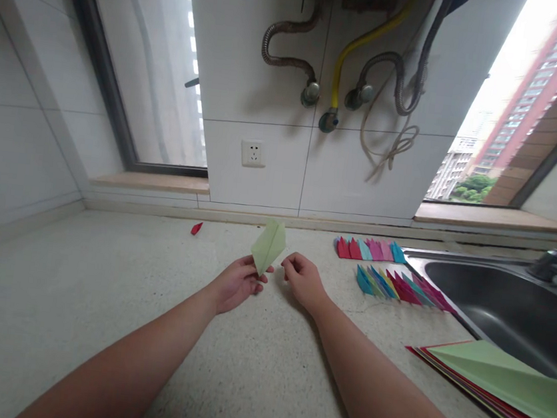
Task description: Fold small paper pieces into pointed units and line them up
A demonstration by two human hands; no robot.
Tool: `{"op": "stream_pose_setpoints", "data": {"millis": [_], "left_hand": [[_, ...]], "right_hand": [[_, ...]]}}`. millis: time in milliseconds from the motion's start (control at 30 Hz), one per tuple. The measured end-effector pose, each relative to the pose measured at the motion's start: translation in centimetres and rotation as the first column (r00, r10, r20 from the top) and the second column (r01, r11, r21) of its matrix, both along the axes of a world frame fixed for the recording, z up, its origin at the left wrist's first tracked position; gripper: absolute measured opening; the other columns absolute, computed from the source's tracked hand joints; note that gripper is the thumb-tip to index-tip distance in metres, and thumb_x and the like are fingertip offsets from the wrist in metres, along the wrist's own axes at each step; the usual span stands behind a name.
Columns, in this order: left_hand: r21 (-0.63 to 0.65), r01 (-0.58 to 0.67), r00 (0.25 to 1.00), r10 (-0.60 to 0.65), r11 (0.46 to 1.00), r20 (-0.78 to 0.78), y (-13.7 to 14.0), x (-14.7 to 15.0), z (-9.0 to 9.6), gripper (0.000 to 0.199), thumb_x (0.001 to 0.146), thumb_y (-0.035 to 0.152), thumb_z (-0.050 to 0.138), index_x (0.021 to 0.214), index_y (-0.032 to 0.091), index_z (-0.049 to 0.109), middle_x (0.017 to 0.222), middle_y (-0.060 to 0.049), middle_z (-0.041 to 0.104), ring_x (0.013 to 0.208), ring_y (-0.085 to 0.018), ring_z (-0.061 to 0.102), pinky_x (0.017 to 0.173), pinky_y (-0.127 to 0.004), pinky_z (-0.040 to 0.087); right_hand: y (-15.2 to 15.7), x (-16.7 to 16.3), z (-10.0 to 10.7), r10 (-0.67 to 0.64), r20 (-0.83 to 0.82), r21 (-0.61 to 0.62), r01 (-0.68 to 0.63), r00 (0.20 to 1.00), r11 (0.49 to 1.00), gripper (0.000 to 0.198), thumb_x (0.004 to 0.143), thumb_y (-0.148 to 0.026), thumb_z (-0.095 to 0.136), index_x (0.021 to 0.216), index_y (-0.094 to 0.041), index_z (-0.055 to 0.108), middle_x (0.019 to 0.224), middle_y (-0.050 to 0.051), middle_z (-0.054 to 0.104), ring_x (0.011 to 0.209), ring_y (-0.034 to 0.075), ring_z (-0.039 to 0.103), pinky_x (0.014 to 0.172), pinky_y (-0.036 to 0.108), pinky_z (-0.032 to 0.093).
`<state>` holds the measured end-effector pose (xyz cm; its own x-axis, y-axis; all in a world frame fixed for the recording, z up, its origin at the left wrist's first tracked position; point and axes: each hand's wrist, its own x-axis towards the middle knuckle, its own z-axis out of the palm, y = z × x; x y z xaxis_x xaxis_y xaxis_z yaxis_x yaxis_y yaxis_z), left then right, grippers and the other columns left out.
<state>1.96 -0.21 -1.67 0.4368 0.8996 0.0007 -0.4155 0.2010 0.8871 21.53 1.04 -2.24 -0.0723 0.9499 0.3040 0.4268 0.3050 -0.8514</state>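
A light green folded paper (269, 245), kite-shaped with a crease down its middle, is held upright above the counter by its lower end. My left hand (240, 282) grips it between thumb and fingers. Just to the right, my right hand (302, 277) is apart from the paper, its fingers curled in toward the palm. Whether anything small lies inside those curled fingers is hidden.
A small red folded paper (196, 228) lies at the back left of the counter (94, 322). Two rows of colourful folded papers (372, 250), (400, 287) stand beside the steel sink (488, 307). Stacked large paper sheets (505, 379) lie front right. Hoses (346, 56) hang on the wall.
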Motion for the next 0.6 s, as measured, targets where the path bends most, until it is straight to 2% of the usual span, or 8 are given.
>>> {"op": "stream_pose_setpoints", "data": {"millis": [100, 200, 367, 500, 600], "left_hand": [[0.080, -0.011, 0.997, 0.016, 0.997, -0.070, 0.9, -1.1, -0.3, 0.028, 0.083, 0.023, 0.065, 0.108, 0.012, 0.060, 0.113, -0.013, 0.056, 0.081, -0.012, 0.051, 0.063, -0.024, 0.040], [0.144, -0.098, 0.985, 0.116, 0.985, -0.127, 1.8, -2.3, -0.4, 0.029, 0.084, 0.029, 0.065, 0.105, 0.010, 0.059, 0.113, -0.014, 0.056, 0.085, -0.012, 0.051, 0.066, -0.023, 0.041], [0.143, -0.174, 0.972, 0.193, 0.974, -0.133, 2.5, -2.8, -0.6, 0.031, 0.082, 0.031, 0.067, 0.104, 0.011, 0.059, 0.104, -0.011, 0.056, 0.089, -0.014, 0.054, 0.074, -0.025, 0.044], [0.159, -0.189, 0.974, 0.205, 0.969, -0.092, 2.5, -2.6, -0.9, 0.030, 0.081, 0.029, 0.068, 0.102, 0.010, 0.059, 0.102, -0.010, 0.056, 0.090, -0.014, 0.055, 0.078, -0.026, 0.045], [0.177, -0.192, 0.976, 0.206, 0.965, -0.065, 2.5, -2.6, -0.9, 0.030, 0.081, 0.029, 0.068, 0.104, 0.010, 0.059, 0.106, -0.012, 0.056, 0.094, -0.015, 0.055, 0.079, -0.027, 0.045]], "right_hand": [[-0.1, 0.1, 0.3, -0.005, -0.048, -0.013, 0.004, 0.999, 1.000, 0.030, 0.085, -0.041, 0.046, 0.088, -0.014, 0.059, 0.070, 0.000, 0.056, 0.066, 0.006, 0.049, 0.065, 0.022, 0.038], [-0.1, 0.2, 0.6, 0.008, -0.082, -0.023, -0.010, 0.997, 1.000, 0.031, 0.085, -0.041, 0.047, 0.089, -0.013, 0.059, 0.072, 0.001, 0.056, 0.067, 0.007, 0.049, 0.065, 0.021, 0.038], [-0.3, -0.1, 0.5, 0.049, -0.092, -0.020, -0.051, 0.995, 0.999, 0.033, 0.085, -0.043, 0.048, 0.090, -0.012, 0.057, 0.076, 0.002, 0.057, 0.070, 0.006, 0.050, 0.068, 0.020, 0.039], [-0.5, -0.3, 0.4, 0.100, -0.124, -0.057, -0.108, 0.987, 0.992, 0.036, 0.083, -0.046, 0.049, 0.091, -0.012, 0.054, 0.077, 0.003, 0.057, 0.065, 0.006, 0.049, 0.060, 0.019, 0.038], [-0.6, -0.2, 0.7, 0.111, -0.270, -0.105, -0.144, 0.956, 0.984, 0.036, 0.079, -0.043, 0.048, 0.098, -0.013, 0.049, 0.081, 0.004, 0.057, 0.056, 0.008, 0.046, 0.052, 0.021, 0.036]]}}
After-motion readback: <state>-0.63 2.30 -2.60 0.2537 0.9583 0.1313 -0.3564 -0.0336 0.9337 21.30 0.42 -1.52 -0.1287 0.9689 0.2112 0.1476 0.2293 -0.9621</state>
